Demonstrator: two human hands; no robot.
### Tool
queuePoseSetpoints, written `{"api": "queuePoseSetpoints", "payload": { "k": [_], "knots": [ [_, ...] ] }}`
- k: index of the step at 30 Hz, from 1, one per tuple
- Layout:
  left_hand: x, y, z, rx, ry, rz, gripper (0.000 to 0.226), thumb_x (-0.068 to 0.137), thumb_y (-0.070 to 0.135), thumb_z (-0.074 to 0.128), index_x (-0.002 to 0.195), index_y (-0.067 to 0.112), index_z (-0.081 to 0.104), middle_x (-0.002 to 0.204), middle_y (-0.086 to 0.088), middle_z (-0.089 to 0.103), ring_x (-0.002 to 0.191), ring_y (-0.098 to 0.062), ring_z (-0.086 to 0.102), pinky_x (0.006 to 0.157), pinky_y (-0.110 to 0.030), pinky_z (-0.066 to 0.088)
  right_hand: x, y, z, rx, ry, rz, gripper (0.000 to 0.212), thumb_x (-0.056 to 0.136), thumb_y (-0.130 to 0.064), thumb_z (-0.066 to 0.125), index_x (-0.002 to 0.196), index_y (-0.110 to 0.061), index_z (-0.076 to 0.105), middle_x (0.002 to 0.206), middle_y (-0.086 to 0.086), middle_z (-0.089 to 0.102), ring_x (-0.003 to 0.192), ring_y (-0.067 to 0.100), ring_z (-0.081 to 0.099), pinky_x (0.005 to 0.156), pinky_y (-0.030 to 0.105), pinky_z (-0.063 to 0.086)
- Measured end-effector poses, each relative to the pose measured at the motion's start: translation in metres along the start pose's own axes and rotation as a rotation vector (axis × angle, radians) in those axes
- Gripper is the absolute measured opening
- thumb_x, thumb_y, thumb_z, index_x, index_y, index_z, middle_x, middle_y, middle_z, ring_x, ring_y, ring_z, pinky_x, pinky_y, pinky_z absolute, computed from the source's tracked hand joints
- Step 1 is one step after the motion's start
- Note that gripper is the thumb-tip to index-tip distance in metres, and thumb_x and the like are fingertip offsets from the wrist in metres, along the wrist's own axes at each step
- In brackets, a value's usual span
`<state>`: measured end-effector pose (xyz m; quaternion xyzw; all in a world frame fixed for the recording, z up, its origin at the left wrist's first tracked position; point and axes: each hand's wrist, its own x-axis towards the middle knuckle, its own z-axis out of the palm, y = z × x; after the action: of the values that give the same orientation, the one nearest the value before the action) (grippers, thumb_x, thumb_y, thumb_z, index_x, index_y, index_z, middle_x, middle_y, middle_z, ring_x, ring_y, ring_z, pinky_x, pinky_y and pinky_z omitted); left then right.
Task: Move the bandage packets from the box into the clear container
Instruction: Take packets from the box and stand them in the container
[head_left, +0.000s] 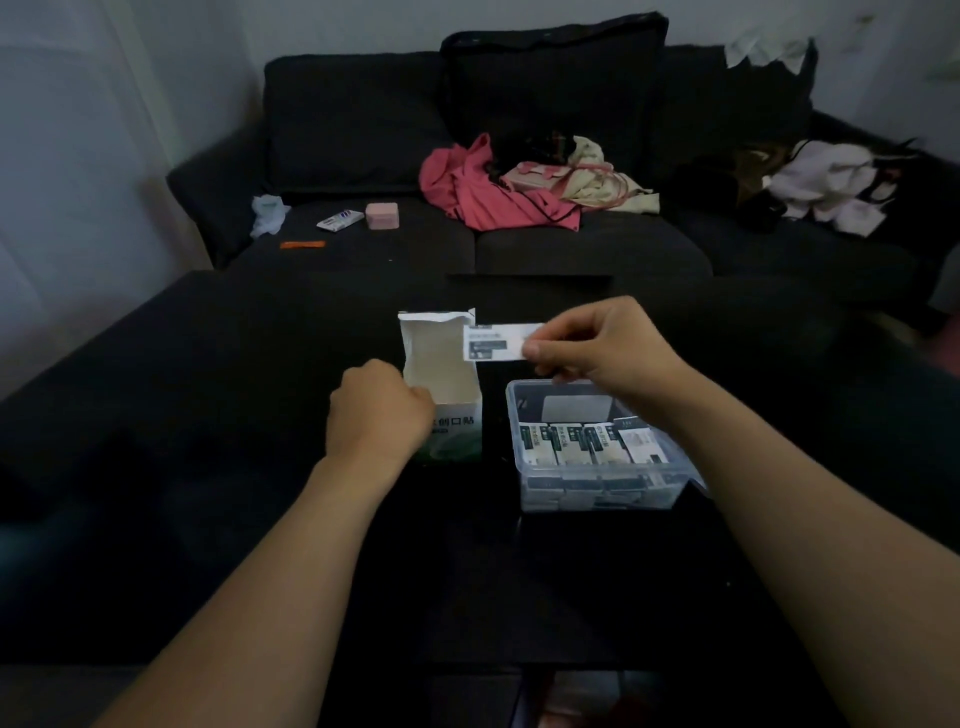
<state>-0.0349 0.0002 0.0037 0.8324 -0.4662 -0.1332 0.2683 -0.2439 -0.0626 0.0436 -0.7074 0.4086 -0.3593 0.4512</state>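
A person's right hand (592, 338) pinches a bandage packet (496, 341) by one end, holding it in the air above the far rim of the clear container (597, 475), while the left hand (379, 410) grips the open box (441, 384) near the middle of the dark table (208, 415). Rows of packets already fill the container's near half; the far half looks freer, so lowering the packet flat there seems best. The table's near edge and both sides leave ample room.

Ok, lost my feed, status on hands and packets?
Left hand grips box. Right hand pinches packet above clear container. Nothing blocking.
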Motion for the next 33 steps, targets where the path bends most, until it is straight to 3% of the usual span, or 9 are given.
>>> {"api": "queuePoseSetpoints", "payload": {
  "k": [5, 8, 9, 11, 13, 16, 24, 29, 33],
  "knots": [
    [-0.006, 0.003, -0.005, 0.05, 0.132, 0.072, 0.028, 0.09, 0.04, 0.064, 0.1, 0.013, 0.061, 0.093, -0.003, 0.06, 0.074, -0.019, 0.055, 0.054, -0.03, 0.039, -0.006, 0.013, -0.02, 0.098, -0.017, 0.118, 0.013, 0.083, -0.001, 0.074, 0.095, 0.004, 0.074, 0.082, 0.011, 0.074, 0.066, 0.011, 0.069, 0.06, 0.016, 0.054],
    [-0.013, 0.01, -0.009, -0.205, 0.461, 0.387, 0.022, 0.087, 0.034, 0.064, 0.1, 0.017, 0.064, 0.093, -0.001, 0.061, 0.081, -0.02, 0.059, 0.07, -0.036, 0.05, -0.007, 0.018, -0.031, 0.129, -0.043, 0.129, 0.023, 0.087, 0.001, 0.069, 0.109, -0.001, 0.069, 0.085, 0.017, 0.071, 0.067, 0.016, 0.067, 0.061, 0.022, 0.057],
    [-0.017, 0.015, -0.007, -0.304, 0.493, 0.495, 0.021, 0.087, 0.034, 0.064, 0.1, 0.017, 0.065, 0.091, -0.001, 0.061, 0.079, -0.018, 0.059, 0.07, -0.033, 0.051, -0.008, 0.018, -0.035, 0.133, -0.092, 0.139, 0.029, 0.088, 0.001, 0.068, 0.116, -0.005, 0.066, 0.087, 0.018, 0.07, 0.067, 0.016, 0.066, 0.06, 0.024, 0.054],
    [-0.029, 0.027, 0.003, -0.491, 0.31, 0.556, 0.027, 0.09, 0.04, 0.065, 0.105, 0.018, 0.067, 0.09, 0.001, 0.063, 0.074, -0.013, 0.062, 0.066, -0.027, 0.051, -0.012, 0.019, -0.043, 0.099, -0.201, 0.159, 0.039, 0.087, -0.002, 0.069, 0.124, -0.01, 0.061, 0.086, 0.017, 0.071, 0.066, 0.016, 0.064, 0.058, 0.024, 0.05],
    [-0.04, 0.037, 0.016, -0.614, -0.032, 0.447, 0.027, 0.093, 0.041, 0.068, 0.107, 0.018, 0.07, 0.09, 0.001, 0.069, 0.072, -0.011, 0.067, 0.061, -0.028, 0.053, -0.016, 0.018, -0.047, 0.052, -0.243, 0.146, 0.038, 0.085, -0.004, 0.071, 0.121, -0.006, 0.061, 0.081, 0.013, 0.072, 0.064, 0.015, 0.064, 0.056, 0.024, 0.048],
    [-0.046, 0.046, 0.028, -0.69, -0.307, 0.369, 0.009, 0.096, 0.018, 0.068, 0.1, 0.012, 0.072, 0.083, -0.007, 0.073, 0.063, -0.012, 0.07, 0.047, -0.024, 0.051, -0.019, 0.016, -0.049, 0.043, -0.197, 0.111, 0.033, 0.081, -0.006, 0.074, 0.11, 0.004, 0.063, 0.075, 0.01, 0.073, 0.062, 0.013, 0.067, 0.054, 0.022, 0.049],
    [-0.041, 0.047, 0.028, -0.789, -0.374, 0.235, 0.006, 0.088, 0.006, 0.075, 0.094, 0.007, 0.074, 0.065, 0.001, 0.071, 0.056, -0.004, 0.064, 0.049, -0.015, 0.05, -0.025, 0.025, -0.06, 0.007, -0.138, 0.095, 0.036, 0.074, -0.023, 0.075, 0.101, 0.0, 0.07, 0.094, 0.018, 0.075, 0.079, 0.019, 0.07, 0.069, 0.029, 0.057],
    [-0.044, 0.051, 0.026, -0.778, -0.359, 0.272, 0.005, 0.088, 0.01, 0.076, 0.091, 0.013, 0.077, 0.078, -0.002, 0.077, 0.062, -0.005, 0.07, 0.052, -0.015, 0.052, -0.029, 0.021, -0.052, -0.193, -0.198, 0.045, 0.031, 0.074, -0.034, 0.077, 0.095, -0.012, 0.079, 0.094, 0.015, 0.075, 0.088, 0.024, 0.07, 0.083, 0.037, 0.056],
    [-0.044, 0.054, 0.028, -0.83, -0.267, 0.311, 0.01, 0.088, 0.009, 0.075, 0.096, 0.014, 0.076, 0.088, -0.005, 0.079, 0.08, -0.019, 0.076, 0.065, -0.026, 0.062, -0.03, 0.015, -0.043, -0.27, -0.29, 0.071, 0.017, 0.083, -0.025, 0.077, 0.09, -0.009, 0.08, 0.084, 0.01, 0.076, 0.073, 0.023, 0.066, 0.068, 0.029, 0.052]
  ]
}}
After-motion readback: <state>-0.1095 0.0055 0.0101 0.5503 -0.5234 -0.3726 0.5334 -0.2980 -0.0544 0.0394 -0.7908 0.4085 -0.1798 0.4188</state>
